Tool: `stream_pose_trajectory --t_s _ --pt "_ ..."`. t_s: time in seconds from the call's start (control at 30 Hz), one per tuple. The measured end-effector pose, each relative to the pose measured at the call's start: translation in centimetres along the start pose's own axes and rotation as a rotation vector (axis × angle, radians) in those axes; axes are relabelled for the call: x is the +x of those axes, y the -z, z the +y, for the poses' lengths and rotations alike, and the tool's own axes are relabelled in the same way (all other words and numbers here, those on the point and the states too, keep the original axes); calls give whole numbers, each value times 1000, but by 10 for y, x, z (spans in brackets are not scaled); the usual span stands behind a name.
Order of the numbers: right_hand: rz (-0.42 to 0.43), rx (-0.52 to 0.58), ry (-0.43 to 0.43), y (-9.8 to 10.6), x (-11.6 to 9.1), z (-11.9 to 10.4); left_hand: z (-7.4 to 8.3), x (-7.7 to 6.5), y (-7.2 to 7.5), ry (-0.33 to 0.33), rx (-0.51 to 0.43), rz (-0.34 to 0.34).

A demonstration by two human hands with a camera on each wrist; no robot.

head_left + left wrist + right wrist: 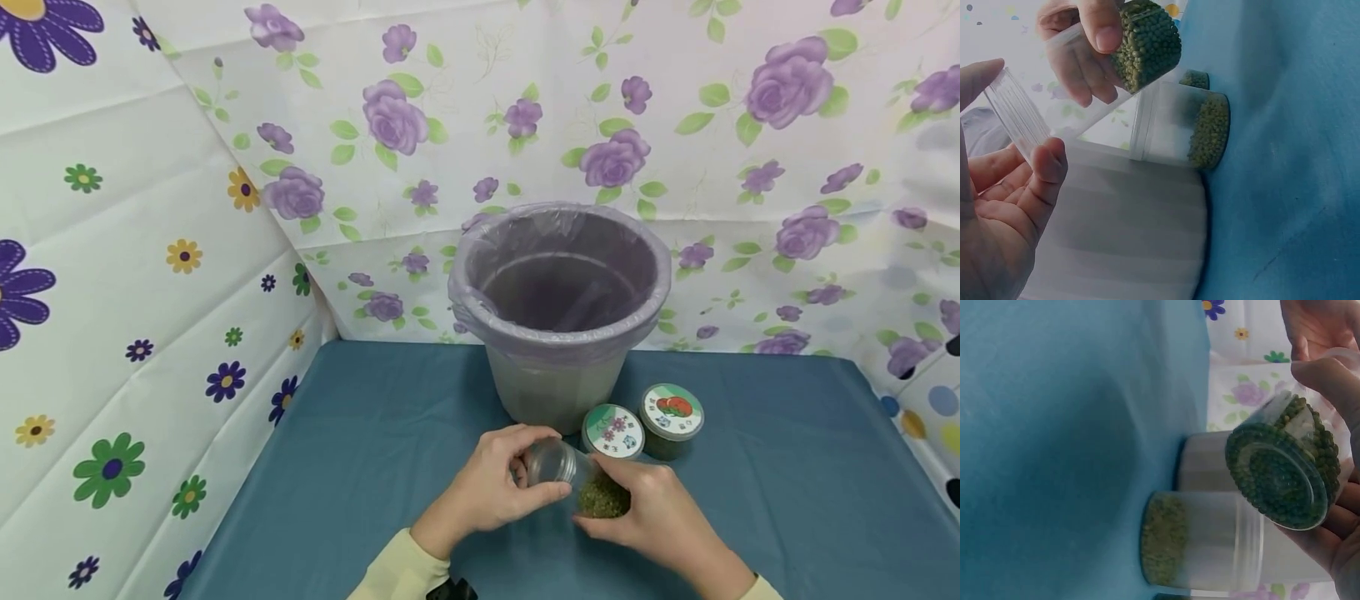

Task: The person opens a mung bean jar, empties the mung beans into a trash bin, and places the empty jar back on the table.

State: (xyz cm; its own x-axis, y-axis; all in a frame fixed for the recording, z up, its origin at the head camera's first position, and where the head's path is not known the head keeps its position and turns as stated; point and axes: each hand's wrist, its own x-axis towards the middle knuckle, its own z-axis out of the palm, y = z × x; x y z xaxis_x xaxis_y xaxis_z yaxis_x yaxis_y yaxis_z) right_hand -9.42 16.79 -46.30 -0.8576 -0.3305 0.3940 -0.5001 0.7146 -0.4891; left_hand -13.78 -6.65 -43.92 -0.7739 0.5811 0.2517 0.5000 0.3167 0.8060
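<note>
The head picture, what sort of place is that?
Maybe a little indoor corner set up for tabletop work, though I can't be sure: flowery sheets make the walls, and a bin stands on a flat blue cloth.

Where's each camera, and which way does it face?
Head: on the head, facing forward and down at the bin; left hand, right hand, sleeves show.
Left wrist: on that wrist, facing lid and held jar; both hands show.
Right wrist: on that wrist, facing the held jar's base; both hands show.
Wrist views share the held jar.
</note>
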Motion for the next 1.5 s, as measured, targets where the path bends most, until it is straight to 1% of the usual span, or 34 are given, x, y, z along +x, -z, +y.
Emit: stream_pose_trajectory --t_s 0.2,0.37,0.47,0.57,0.67,0.77,0.83,0.93,1.03,1.07,1.1,1.13,1.17,1.23,1.3,1.4,1.5 --pt "38 -5 17 -6 -1 -1 1 0 0 -14 30 32" --pt "69 -11 33 -9 0 -3 5 1 3 -12 15 48" --pt "103 -28 55 -10 0 -3 7 2 4 -13 11 62" --pt "144 -54 79 -10 0 -3 9 3 4 1 6 69" --pt "177 -71 106 -12 -1 -4 10 3 4 31 3 77" --pt "211 -102 126 -13 -1 -5 13 4 3 73 13 97" --pt "234 -129 131 -15 0 -6 15 6 2 117 14 115" --pt "247 -156 122 -17 0 -7 19 9 1 226 -41 127" --pt "185 -92 61 -18 1 -6 21 11 0 347 -115 123" --pt "156 -65 35 -18 1 -5 21 11 0 372 -125 117" --pt "129 -38 12 -18 2 -5 20 11 1 382 -114 110" --pt "99 -10 -13 -17 2 -4 19 10 1 382 -97 101" --pt "75 12 -30 -16 2 -4 17 9 2 367 -71 91" --pt "49 28 -44 -13 2 -2 13 7 5 306 -15 70" --pt "47 18 -46 -10 3 -1 10 5 9 230 28 43" --pt "46 14 -57 -5 5 0 6 1 13 131 13 -4" --pt "32 24 -67 -2 7 -1 4 0 15 75 -21 -42"
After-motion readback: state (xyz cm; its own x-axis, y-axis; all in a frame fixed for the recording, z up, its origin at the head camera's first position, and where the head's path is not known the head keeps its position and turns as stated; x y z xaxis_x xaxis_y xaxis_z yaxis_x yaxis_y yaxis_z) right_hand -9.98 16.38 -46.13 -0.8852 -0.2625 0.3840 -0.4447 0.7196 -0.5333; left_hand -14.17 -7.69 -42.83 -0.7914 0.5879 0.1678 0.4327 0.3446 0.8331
